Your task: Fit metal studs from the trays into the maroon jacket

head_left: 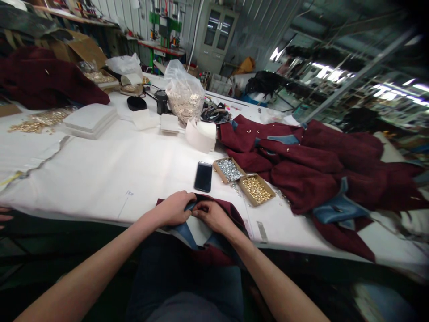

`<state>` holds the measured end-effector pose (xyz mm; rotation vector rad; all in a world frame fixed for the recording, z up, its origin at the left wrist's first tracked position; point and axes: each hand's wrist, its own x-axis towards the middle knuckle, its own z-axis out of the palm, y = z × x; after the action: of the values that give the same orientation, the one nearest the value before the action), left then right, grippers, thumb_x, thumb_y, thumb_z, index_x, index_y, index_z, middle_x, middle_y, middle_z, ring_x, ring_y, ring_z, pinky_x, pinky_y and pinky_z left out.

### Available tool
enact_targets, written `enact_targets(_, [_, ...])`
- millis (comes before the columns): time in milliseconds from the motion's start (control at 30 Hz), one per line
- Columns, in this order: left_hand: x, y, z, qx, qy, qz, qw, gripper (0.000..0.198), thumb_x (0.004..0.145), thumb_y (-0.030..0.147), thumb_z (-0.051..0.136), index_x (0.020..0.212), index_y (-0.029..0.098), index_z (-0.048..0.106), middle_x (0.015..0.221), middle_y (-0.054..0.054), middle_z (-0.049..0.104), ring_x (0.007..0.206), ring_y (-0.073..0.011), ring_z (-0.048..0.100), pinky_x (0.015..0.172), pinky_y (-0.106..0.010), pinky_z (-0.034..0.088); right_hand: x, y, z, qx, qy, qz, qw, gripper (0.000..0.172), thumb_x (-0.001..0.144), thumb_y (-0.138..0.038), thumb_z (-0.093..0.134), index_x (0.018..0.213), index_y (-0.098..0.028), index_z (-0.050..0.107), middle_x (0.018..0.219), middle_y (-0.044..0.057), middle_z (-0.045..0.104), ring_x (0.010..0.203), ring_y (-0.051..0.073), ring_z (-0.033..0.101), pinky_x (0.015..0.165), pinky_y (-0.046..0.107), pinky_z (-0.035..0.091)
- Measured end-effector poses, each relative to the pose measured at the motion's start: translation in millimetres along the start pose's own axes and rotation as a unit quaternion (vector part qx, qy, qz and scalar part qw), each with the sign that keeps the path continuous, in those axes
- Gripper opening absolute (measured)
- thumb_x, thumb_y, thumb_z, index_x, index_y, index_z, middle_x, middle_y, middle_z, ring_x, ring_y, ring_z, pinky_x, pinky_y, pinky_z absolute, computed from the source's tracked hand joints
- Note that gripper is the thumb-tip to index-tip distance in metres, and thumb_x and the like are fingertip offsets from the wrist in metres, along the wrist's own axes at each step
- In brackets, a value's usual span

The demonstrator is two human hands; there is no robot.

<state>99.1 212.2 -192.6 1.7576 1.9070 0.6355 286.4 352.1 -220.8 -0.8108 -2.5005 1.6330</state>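
— Where's the piece you're working on?

— At six o'clock on the white-covered worktop [117,174], hanging over the near edge into my lap: a maroon cloth piece with blue denim trim [232,209]. My left hand [174,209] and right hand [212,216] meet on its top edge.

— And your fingers?

— Both sets are closed, pinching the cloth at one spot. They hide whatever may sit between them, so I can't tell.

— Which step is that?

— I'd judge I'm fixing or pressing one point on that edge.

— What's within reach?

— A flat black phone [203,176] at twelve, and at one to two o'clock a cardboard box of silver studs [229,169] beside a cardboard box of brass-coloured studs [256,189].

— What does the next move call for?

— Keeping one pinch steady on the spot while the other hand comes free.
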Motion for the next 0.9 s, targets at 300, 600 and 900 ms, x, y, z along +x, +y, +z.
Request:
enact_targets(300, [-5.0, 21.5, 3.7, -0.069, 0.092, 0.014, 0.993, 0.049, 0.100, 0.018, 0.064, 0.147, 0.032, 0.066, 0.132, -0.006, 0.075, 0.124, -0.0271, 0.073, 0.115, -0.038, 0.055, 0.5, -5.4, 11.3, -0.142, 0.117, -0.020, 0.983, 0.017, 0.089, -0.010, 0.073, 0.104, -0.017, 0.068, 0.096, 0.005, 0.073, 0.085, 0.025, 0.067, 0.074, 0.032, 0.046])
enact_targets(600, [29.0, 25.0, 32.6, -0.013, 0.122, -0.154, 0.980, 0.029, 0.121, 0.044, 0.040, 0.113, 0.025, 0.061, 0.103, -0.010, 0.079, 0.100, -0.0337, 0.078, 0.084, -0.041, 0.054, -26.9, -43.4, 25.9, -0.321, 0.174, 0.075, 0.928, 0.023, 0.110, -0.008, 0.071, 0.129, -0.020, 0.069, 0.109, 0.011, 0.081, 0.102, 0.030, 0.079, 0.076, 0.031, 0.045])
enact_targets(900, [5.5, 46.5, 37.8, 0.138, 0.120, -0.133, 0.974, 0.037, 0.120, 0.035, 0.034, 0.133, 0.017, 0.064, 0.129, -0.022, 0.069, 0.114, -0.0434, 0.071, 0.091, -0.053, 0.056, -20.4, -78.2, 20.7, -0.497, 0.102, 0.069, 0.859, 0.037, 0.122, -0.009, 0.041, 0.149, -0.020, 0.062, 0.118, 0.017, 0.080, 0.110, 0.034, 0.081, 0.085, 0.037, 0.059])
